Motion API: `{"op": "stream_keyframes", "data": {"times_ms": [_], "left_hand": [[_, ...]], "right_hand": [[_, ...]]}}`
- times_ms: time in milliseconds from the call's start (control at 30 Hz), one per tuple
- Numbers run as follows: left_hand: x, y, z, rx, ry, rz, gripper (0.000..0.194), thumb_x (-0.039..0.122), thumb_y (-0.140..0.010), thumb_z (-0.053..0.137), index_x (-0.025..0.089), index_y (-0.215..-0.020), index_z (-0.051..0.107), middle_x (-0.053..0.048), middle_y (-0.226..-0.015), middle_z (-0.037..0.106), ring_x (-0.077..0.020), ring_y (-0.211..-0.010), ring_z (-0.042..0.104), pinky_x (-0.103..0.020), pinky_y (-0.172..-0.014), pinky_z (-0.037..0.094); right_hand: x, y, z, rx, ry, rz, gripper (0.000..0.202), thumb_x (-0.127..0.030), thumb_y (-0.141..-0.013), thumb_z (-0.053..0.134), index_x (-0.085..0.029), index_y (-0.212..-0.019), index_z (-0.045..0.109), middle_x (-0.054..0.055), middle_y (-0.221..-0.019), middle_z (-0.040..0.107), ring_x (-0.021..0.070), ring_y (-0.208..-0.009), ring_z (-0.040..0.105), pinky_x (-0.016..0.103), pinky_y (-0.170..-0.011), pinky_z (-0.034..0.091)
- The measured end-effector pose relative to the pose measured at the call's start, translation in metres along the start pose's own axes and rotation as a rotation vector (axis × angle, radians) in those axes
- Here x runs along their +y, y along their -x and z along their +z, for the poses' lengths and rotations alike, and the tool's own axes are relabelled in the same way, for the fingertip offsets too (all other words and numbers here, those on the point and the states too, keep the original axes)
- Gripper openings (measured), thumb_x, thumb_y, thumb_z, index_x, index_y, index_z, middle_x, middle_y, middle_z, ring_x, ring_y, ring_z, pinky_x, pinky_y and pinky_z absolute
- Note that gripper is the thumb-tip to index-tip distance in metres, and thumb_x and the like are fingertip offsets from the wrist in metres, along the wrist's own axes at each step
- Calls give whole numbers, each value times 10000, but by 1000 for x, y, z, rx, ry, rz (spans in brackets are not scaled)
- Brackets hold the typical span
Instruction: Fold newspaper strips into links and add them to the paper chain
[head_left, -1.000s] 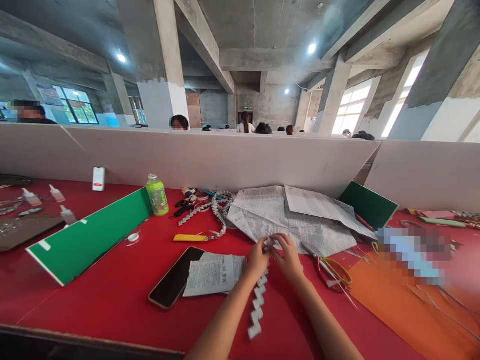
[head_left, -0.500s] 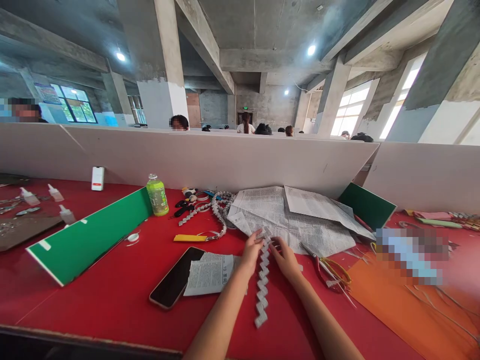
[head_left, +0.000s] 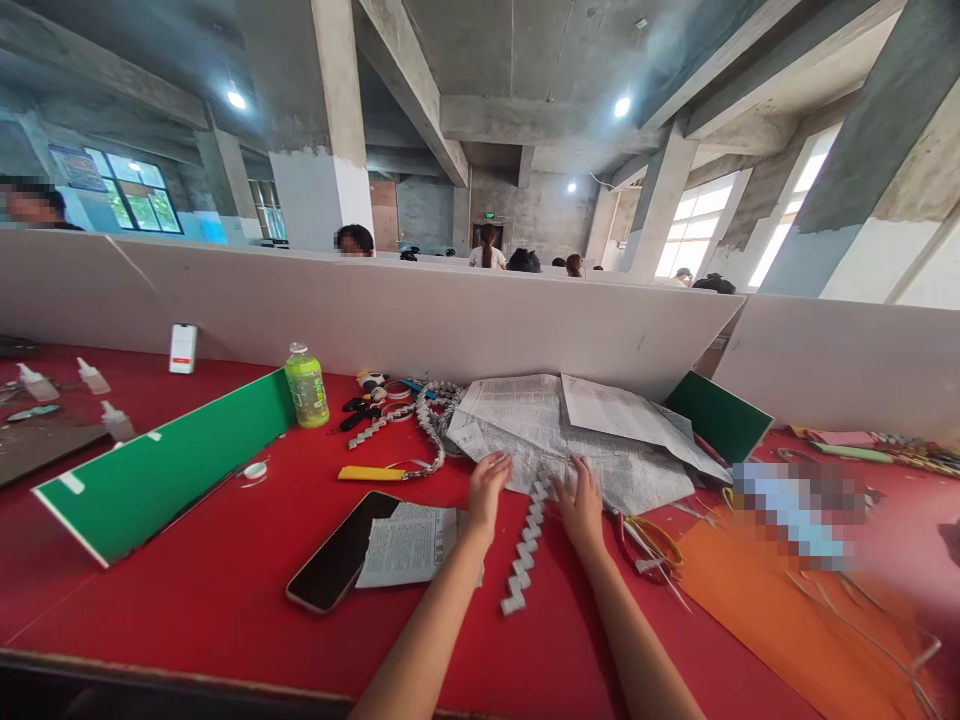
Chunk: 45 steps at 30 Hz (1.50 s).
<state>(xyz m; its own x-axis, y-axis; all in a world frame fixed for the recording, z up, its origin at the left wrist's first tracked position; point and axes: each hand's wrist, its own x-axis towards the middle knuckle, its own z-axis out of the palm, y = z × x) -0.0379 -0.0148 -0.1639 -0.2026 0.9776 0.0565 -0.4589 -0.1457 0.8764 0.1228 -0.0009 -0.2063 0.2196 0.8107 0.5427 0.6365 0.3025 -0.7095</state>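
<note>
A zigzag strip of folded grey paper (head_left: 527, 545) lies lengthwise on the red table between my hands. To its left, my left hand (head_left: 490, 486) is raised with its fingers apart and nothing in it. My right hand (head_left: 581, 500) is on the other side of the strip, near its far end, fingers spread and holding nothing. Printed newspaper sheets (head_left: 517, 405) lie beyond both hands. Beside my left forearm are a torn newspaper piece (head_left: 409, 545) and a dark phone (head_left: 341, 555). Scissors with yellow and red handles (head_left: 656, 545) rest right of my right hand.
A green divider (head_left: 172, 460) and a green bottle (head_left: 306, 388) stand on the left. Behind the newspaper runs a pale partition (head_left: 450, 315). Several woven strips and a yellow tag (head_left: 371, 473) lie left of the newspaper. An orange sheet (head_left: 735, 580) is at the right.
Both hands have let go of the strip's far end and moved apart, fingers opening. The strip now lies by itself. The view has shifted slightly.
</note>
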Motion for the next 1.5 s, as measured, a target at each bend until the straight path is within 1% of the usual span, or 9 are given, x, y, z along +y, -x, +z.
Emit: {"op": "stream_keyframes", "data": {"times_ms": [233,367,500,667,900,1067,1200,1300,1500], "left_hand": [[49,6,-20,213,-316,504,230,233,-760,430,172,-947,547,-107,-1118,581,-184,-890,604,-262,-587,531],[75,36,-69,63,-769,327,267,151,-717,410,158,-913,591,-79,-904,655,-190,-833,627,-339,-742,521],[82,86,-122,-101,-1397,277,366,197,-684,580,221,-1047,619,-69,-1149,619,-278,-1201,447,-462,-1008,332],[81,110,-144,-153,-1650,242,318,242,-777,546,285,-1083,623,-26,-1235,575,-254,-1234,419,-451,-1016,313],[97,104,-139,-200,-1700,258,339,163,-863,376,258,-1058,636,-32,-1154,629,-227,-1169,490,-394,-919,396],[92,118,-107,-51,-1685,556,414,76,-844,352,249,-1140,584,-57,-1121,643,-216,-1121,518,-469,-999,320],[57,143,-67,-252,-1573,617,452,35,-822,366,285,-1122,592,-9,-1130,639,-220,-1157,478,-501,-1030,284],[34,162,-45,-386,-1511,486,400,70,-825,386,265,-1088,616,-20,-1207,586,-223,-1147,462,-433,-974,369],[29,175,-39,-662,-1377,377,334,331,-805,544,291,-1135,573,-7,-1269,526,-226,-1174,403,-398,-1001,326]], "right_hand": [[2,1,-2,130,197,9,356,-296,-776,351,-169,-1061,522,131,-1273,466,288,-1153,420,443,-917,322],[0,2,-2,120,213,-30,321,-250,-758,346,-175,-999,544,119,-1254,480,283,-1134,424,438,-903,331],[0,3,-4,90,204,-56,290,-232,-751,350,-167,-942,558,132,-1205,498,285,-1105,434,431,-881,354],[-2,8,-8,63,163,-97,257,-208,-746,357,-176,-902,559,126,-1143,515,275,-1084,442,429,-886,362],[-4,20,-17,0,85,-81,231,-228,-740,384,-172,-866,569,124,-1051,541,276,-1015,486,445,-878,385],[-36,46,-38,-252,-30,-217,386,-220,-745,411,-202,-1114,519,100,-1177,525,244,-1111,481,415,-920,395],[-60,84,-66,-370,2,-379,587,-175,-714,449,-258,-1294,408,75,-1355,414,243,-1260,366,431,-987,351],[-55,112,-85,-438,122,-421,502,-159,-681,475,-305,-1152,565,47,-1303,493,279,-1240,399,461,-949,386],[-25,142,-121,-582,114,-344,205,-245,-774,487,-271,-857,672,66,-971,684,235,-923,631,377,-808,496]]}}
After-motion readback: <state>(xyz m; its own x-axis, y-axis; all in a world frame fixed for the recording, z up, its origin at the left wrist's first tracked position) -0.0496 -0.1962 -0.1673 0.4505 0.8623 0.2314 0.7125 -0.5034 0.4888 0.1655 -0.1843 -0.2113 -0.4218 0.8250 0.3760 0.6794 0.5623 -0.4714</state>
